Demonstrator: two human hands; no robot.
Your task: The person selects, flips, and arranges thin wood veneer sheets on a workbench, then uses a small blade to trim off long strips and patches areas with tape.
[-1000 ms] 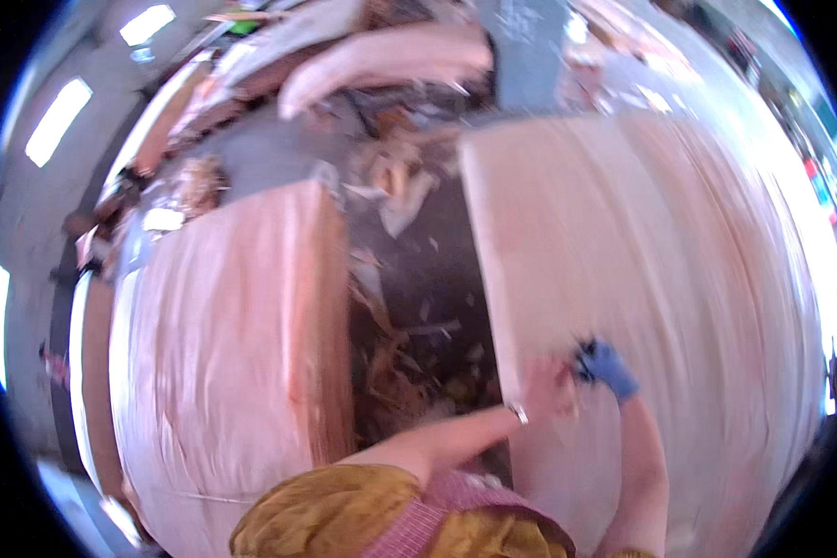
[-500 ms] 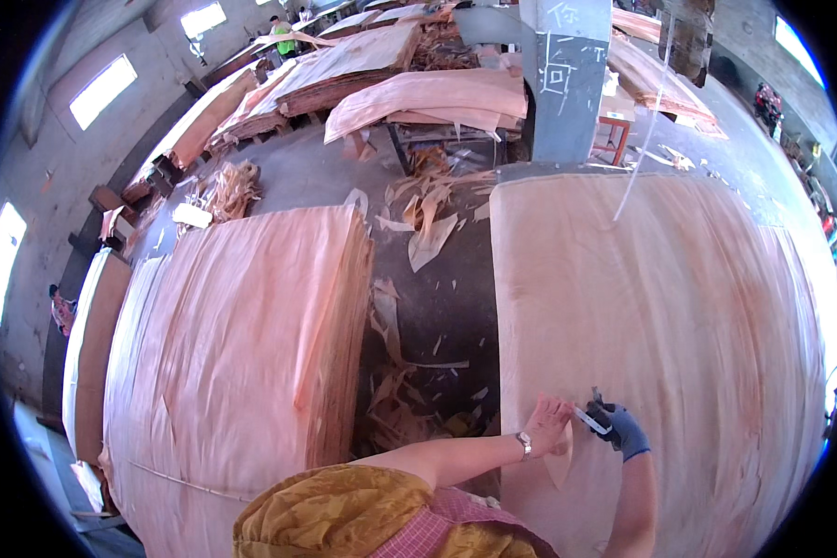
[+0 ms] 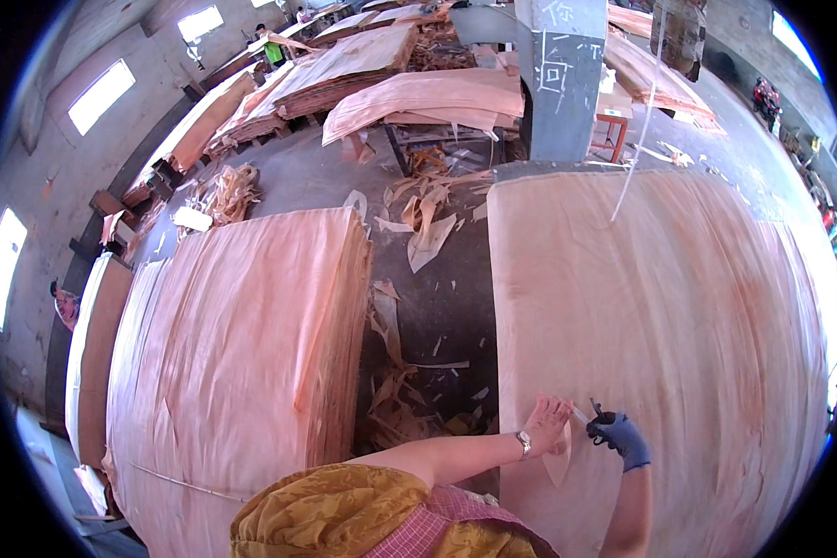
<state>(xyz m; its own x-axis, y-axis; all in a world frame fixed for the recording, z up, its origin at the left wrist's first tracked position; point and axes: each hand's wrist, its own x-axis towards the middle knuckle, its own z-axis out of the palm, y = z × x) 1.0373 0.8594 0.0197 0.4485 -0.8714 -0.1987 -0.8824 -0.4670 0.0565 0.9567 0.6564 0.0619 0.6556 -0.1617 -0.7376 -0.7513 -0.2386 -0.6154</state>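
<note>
My bare left hand (image 3: 547,425), with a watch on its wrist, lies on the top veneer sheet of the right-hand stack (image 3: 623,307). Its fingers stretch out, pressing on the sheet. Below it shows a pointed veneer sliver (image 3: 557,469), partly covered by the hand. Just to the right, my right hand (image 3: 627,441) in a blue-grey glove is closed around a dark hand tool (image 3: 601,417), whose exact kind I cannot make out. A narrow pale strip (image 3: 579,415) reaches from the tool toward my left fingertips.
A second tall veneer stack (image 3: 242,325) stands on the left. Veneer scraps (image 3: 428,223) litter the floor between the stacks. A blue-grey pillar (image 3: 560,93) rises beyond, beside a veneer-laden bench (image 3: 428,98). A thin pale rod (image 3: 637,153) hangs over the right stack's far end. A person (image 3: 272,46) stands far off.
My right hand with the tool has shifted slightly and turned; the pale strip looks shorter. My left hand stays in nearly the same place.
</note>
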